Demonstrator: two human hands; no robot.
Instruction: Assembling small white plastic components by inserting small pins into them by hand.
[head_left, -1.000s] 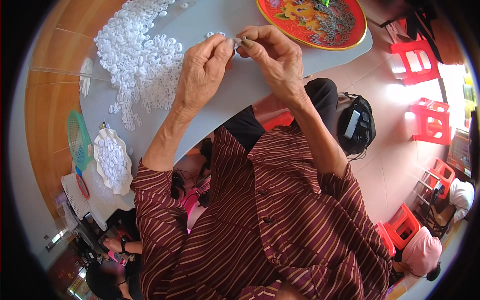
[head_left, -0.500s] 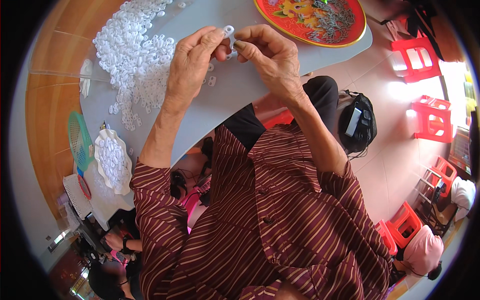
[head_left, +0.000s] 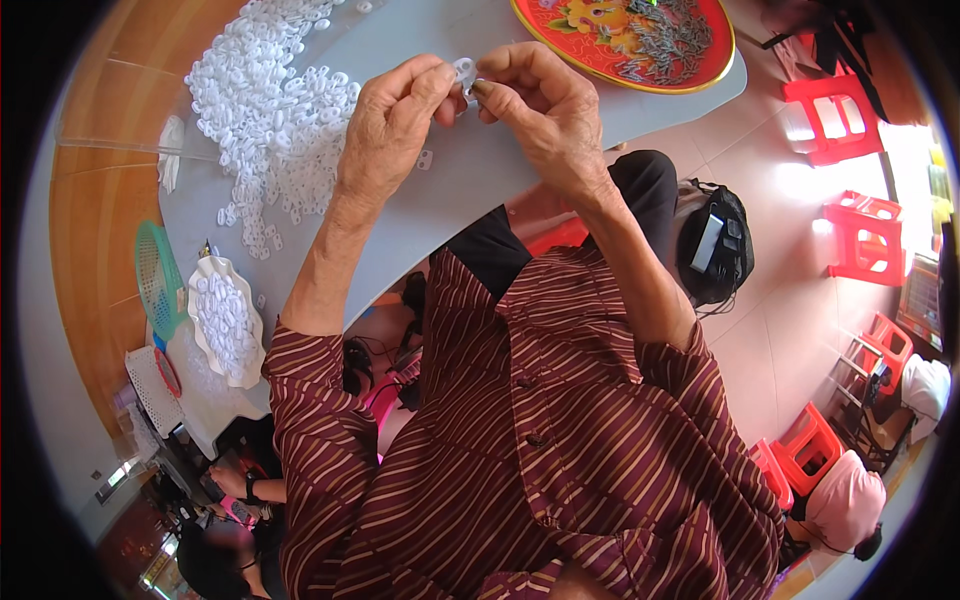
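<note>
A small white plastic piece with two round holes (head_left: 464, 72) is pinched between the thumb and finger of my left hand (head_left: 395, 115), above the grey table. My right hand (head_left: 548, 112) is closed in a pinch against the piece's right side; whatever lies between its fingertips is too small and hidden to make out. Left of my left hand spreads a large heap of similar white pieces (head_left: 265, 120), and one loose piece (head_left: 425, 160) lies below the hands. Beyond my right hand sits a red flowered tray (head_left: 590, 62) bearing many small grey metal parts (head_left: 665, 45).
At the left, a white scalloped dish (head_left: 256, 345) holds more white pieces, beside a green basket (head_left: 155, 280). A black mesh bag (head_left: 715, 250) lies right of my knee. Red stools (head_left: 865, 235) stand along the right. Another person's hand (head_left: 230, 482) shows at lower left.
My right fingertips have come up against the white piece, which has tilted and shifted slightly right and down. Both hands remain close together above the table.
</note>
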